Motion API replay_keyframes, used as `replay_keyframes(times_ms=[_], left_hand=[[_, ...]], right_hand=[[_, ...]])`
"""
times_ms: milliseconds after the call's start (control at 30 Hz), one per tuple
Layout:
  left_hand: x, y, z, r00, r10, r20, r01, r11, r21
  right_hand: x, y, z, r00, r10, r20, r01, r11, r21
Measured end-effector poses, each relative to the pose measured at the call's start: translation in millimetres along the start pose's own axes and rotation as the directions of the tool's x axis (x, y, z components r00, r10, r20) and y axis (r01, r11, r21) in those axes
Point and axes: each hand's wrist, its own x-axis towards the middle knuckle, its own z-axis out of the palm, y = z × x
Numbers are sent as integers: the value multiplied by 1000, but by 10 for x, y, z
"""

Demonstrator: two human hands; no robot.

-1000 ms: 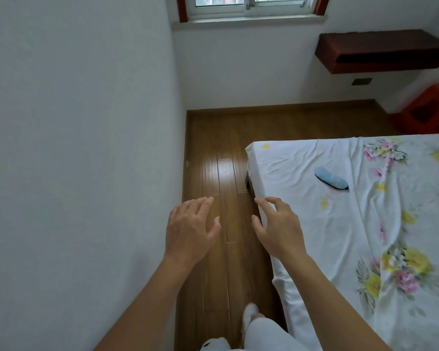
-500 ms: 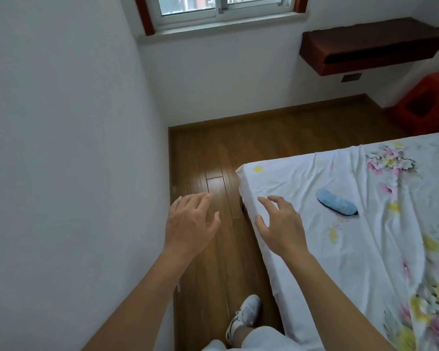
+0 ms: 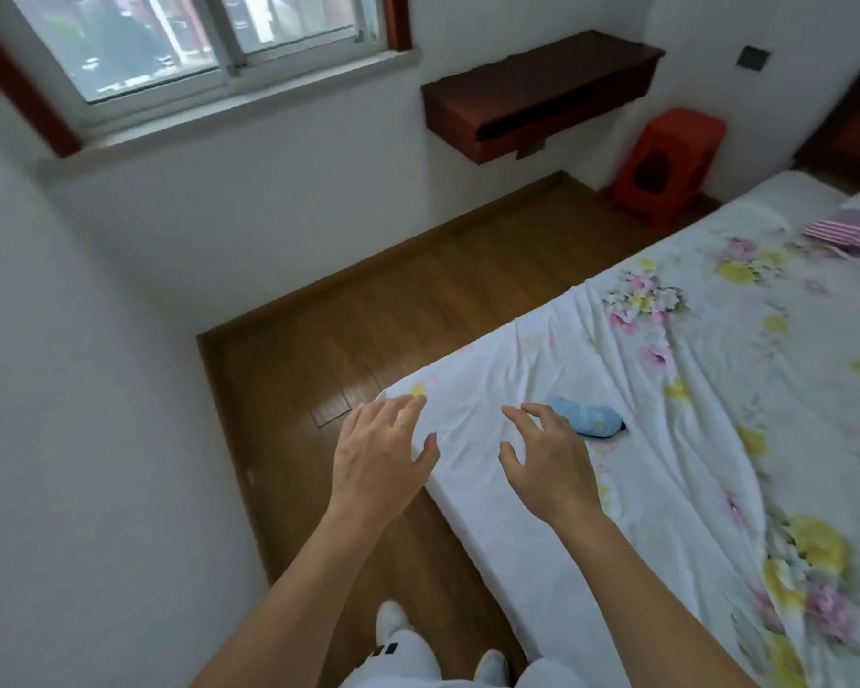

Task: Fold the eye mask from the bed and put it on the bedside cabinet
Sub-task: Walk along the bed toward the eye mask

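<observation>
A light blue eye mask [image 3: 589, 418] with a dark edge lies flat on the white flowered bed sheet [image 3: 666, 439], near the bed's near-left corner. My right hand [image 3: 547, 456] hovers over the sheet with fingers spread, its fingertips just left of the mask and covering the mask's left end. My left hand [image 3: 381, 451] is open too, above the bed's corner edge and the floor. Neither hand holds anything. A red cabinet [image 3: 666, 163] stands on the floor at the far right, by the head of the bed.
A dark wooden shelf [image 3: 537, 91] hangs on the far wall under the window [image 3: 199, 42]. A striped pink pillow [image 3: 855, 228] lies at the bed's head. A strip of wooden floor [image 3: 368, 315] runs between the white wall on the left and the bed. My feet show below.
The view has swung right and closer to the bed. Both open hands have moved forward over the bed's corner, and my right hand has come up beside the eye mask.
</observation>
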Motion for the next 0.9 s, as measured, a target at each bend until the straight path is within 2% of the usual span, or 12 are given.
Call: replay_keyframes(times_ms=[233, 400, 533, 633, 733, 900], left_hand=[[1047, 113, 457, 960, 251, 125, -245, 967, -62], [1832, 159, 812, 868, 442, 227, -410, 895, -174], [2278, 209, 1070, 783, 561, 269, -507, 826, -248], [2486, 272, 1245, 719, 620, 313, -557, 784, -273], [2638, 352, 1486, 669, 658, 345, -595, 753, -282], [2783, 539, 2153, 642, 642, 420, -551, 766, -331]], right_hand=[[403, 425, 63, 958, 285, -43, -285, 959, 2], [647, 537, 97, 852, 514, -105, -514, 858, 27], [730, 624, 163, 759, 637, -132, -639, 769, 35], [752, 745, 226, 707, 695, -129, -700, 714, 17], [791, 942, 281, 686, 715, -131, -720, 694, 14], [940, 1544, 541, 685, 722, -92, -725, 688, 1]])
